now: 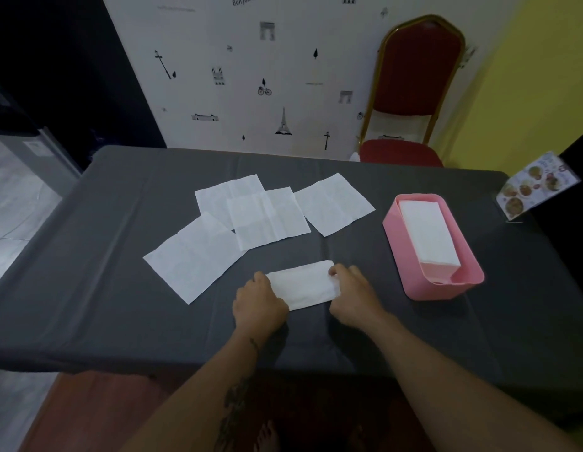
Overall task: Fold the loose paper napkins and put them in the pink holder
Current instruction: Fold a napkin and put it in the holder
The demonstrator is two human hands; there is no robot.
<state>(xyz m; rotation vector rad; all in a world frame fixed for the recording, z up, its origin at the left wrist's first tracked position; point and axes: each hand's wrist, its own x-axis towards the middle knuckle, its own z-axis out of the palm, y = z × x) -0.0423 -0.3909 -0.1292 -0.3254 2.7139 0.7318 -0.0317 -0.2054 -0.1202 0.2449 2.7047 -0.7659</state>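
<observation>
A folded white napkin (302, 284) lies near the table's front edge, a narrow rectangle. My left hand (259, 305) grips its left end and my right hand (353, 293) pinches its right end. Several unfolded napkins lie flat behind it: one at the left (195, 256), one in the middle (267, 216), one partly under it (225, 194), one at the right (332, 203). The pink holder (446, 285) stands to the right with a stack of folded napkins (428, 234) inside.
The table wears a dark grey cloth (120, 305). A menu card (534, 185) stands at the far right edge. A red chair (410, 102) is behind the table against the patterned wall.
</observation>
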